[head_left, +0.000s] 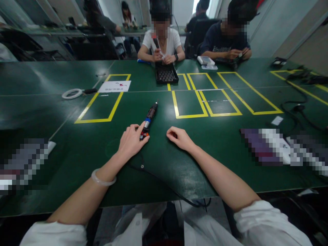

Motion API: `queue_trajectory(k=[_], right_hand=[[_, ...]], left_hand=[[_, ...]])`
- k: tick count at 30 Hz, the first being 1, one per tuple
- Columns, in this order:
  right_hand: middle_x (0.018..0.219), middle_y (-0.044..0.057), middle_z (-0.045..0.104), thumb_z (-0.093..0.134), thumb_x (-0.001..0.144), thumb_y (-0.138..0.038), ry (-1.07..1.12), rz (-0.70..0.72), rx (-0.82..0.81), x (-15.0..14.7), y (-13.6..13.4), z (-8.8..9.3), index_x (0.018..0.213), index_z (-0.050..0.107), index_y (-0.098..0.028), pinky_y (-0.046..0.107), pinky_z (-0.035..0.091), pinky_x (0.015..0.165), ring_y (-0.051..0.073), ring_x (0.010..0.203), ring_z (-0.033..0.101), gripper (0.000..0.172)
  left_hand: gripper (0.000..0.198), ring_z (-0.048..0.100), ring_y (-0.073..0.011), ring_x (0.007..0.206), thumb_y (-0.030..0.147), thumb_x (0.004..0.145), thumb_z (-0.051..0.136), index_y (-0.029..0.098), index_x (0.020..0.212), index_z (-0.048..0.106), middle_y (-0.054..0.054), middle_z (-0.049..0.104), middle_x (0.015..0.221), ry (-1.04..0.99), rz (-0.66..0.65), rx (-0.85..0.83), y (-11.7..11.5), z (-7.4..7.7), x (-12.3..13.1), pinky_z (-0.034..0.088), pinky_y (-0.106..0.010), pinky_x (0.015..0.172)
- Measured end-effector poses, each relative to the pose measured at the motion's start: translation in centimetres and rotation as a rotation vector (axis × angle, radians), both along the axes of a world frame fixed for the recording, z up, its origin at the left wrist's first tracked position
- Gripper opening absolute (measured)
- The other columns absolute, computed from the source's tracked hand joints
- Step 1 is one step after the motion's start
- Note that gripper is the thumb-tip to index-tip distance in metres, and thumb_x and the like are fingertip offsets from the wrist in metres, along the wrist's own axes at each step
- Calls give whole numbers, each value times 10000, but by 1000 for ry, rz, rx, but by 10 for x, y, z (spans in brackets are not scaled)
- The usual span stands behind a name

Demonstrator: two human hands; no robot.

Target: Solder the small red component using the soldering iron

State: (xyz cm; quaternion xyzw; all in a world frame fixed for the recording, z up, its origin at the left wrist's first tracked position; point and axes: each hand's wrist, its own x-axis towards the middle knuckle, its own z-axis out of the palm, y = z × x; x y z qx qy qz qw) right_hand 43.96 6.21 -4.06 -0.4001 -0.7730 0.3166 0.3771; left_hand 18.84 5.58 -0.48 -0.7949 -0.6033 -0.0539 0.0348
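My left hand (131,138) lies over the rear end of a dark electric screwdriver (151,114), its fingers and thumb around the body. The tool rests on the green table (143,184) with its thin bit pointing away from me, and has a blue band and orange parts near my thumb. A black cable (164,184) runs beneath my left wrist toward the table's front edge. To the right of the screwdriver, apart from it, my right hand (180,137) rests on the table in a loose fist; nothing shows in it.
Yellow tape rectangles (191,116) mark the table. Opposite, a person in white has hands at a black tray (166,76) of small parts; another person works at right. A white coiled cable (72,94), a paper sheet (115,86) and blurred items at both sides also lie here.
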Motion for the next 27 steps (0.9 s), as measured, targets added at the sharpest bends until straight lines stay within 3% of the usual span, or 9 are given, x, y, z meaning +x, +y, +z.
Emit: queue_trajectory(k=[10, 16, 22, 27], right_hand=[[718, -11, 560, 536, 878, -206, -13, -6, 6, -2, 0, -1, 818, 589, -169, 220, 370, 618, 104, 627, 484, 89], [728, -8, 573, 536, 881, -215, -30, -2, 17, -2, 1, -3, 832, 597, -171, 221, 368, 616, 107, 633, 491, 91], [724, -8, 575, 537, 880, -212, -41, -7, 21, -2, 0, -2, 824, 599, -170, 222, 367, 620, 107, 628, 489, 93], [723, -5, 576, 535, 881, -213, -44, -4, 16, -2, 0, -1, 822, 601, -170, 222, 367, 623, 109, 630, 487, 98]], left_hand=[[732, 495, -364, 1096, 607, 905, 320, 192, 1506, 278, -214, 457, 1302, 92, 337, -87, 0, 12, -121, 426, -437, 876], [746, 484, -356, 1081, 656, 885, 263, 230, 1497, 267, -216, 448, 1344, 213, 532, -167, -3, 26, -180, 411, -414, 868], [756, 487, -365, 1111, 668, 867, 263, 238, 1489, 265, -204, 478, 1347, 324, 616, -227, -2, 37, -212, 396, -402, 875], [686, 513, -331, 1069, 631, 872, 304, 163, 1355, 442, -199, 509, 1280, 374, 577, -42, -9, 29, -212, 402, -325, 779]])
